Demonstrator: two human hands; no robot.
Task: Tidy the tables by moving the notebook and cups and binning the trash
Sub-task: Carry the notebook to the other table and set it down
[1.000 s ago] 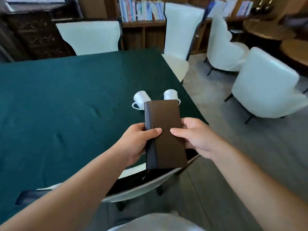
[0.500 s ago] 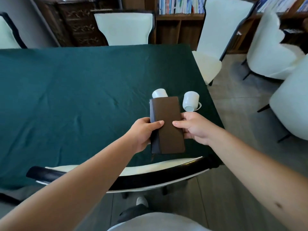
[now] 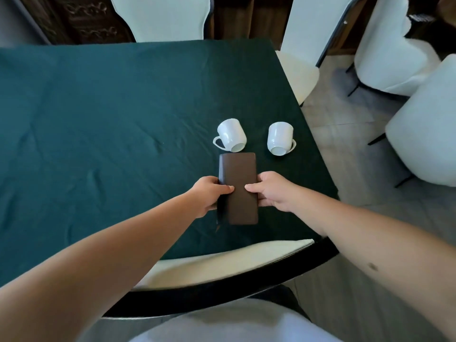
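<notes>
A closed brown notebook (image 3: 240, 178) with a dark spine lies lengthwise over the green tablecloth (image 3: 111, 134), near the table's front right part. My left hand (image 3: 209, 193) grips its left edge, thumb on the cover. My right hand (image 3: 271, 191) grips its right edge the same way. Whether the notebook rests on the cloth or hovers just above it, I cannot tell. Two white cups stand just beyond it: the left cup (image 3: 230, 134) with its handle to the left, and the right cup (image 3: 280, 137) with its handle to the right.
A white chair back with a black rim (image 3: 222, 275) stands between me and the table's front edge. More white chairs stand at the far side (image 3: 160, 16), at the right corner (image 3: 311, 33) and on the floor to the right (image 3: 424, 119). Dark wooden shelving runs along the back.
Both hands have carried the notebook forward and down over the table, close to the two cups. The camera has tilted down and moved closer to the table.
</notes>
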